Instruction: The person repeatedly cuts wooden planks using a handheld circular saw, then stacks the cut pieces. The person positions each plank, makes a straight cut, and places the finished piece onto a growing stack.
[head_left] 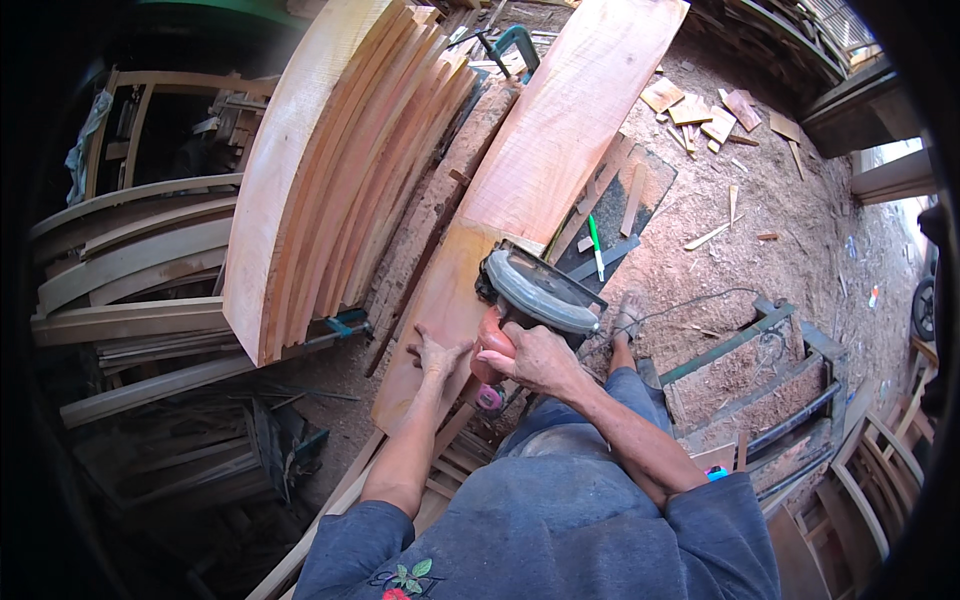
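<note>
A circular saw (pixel 545 292) with a grey guard and an orange handle rests on a long wooden plank, near the right edge. My right hand (pixel 545 358) is wrapped round the saw's handle. To the left of the saw, my left hand (pixel 437 354) lies on the darker near part of the plank (pixel 425 318), fingers spread and pressing down. Beyond the saw stretches the paler far part of the plank (pixel 570 120); whether it is a separate board, I cannot tell. The blade is hidden under the guard.
Thick curved boards (pixel 340 170) stand stacked on the left, near a teal clamp (pixel 517 45). A green marker (pixel 596 245) lies right of the plank. Offcuts (pixel 705 118) and sawdust cover the ground; a cable (pixel 700 300) runs toward a metal frame (pixel 760 375).
</note>
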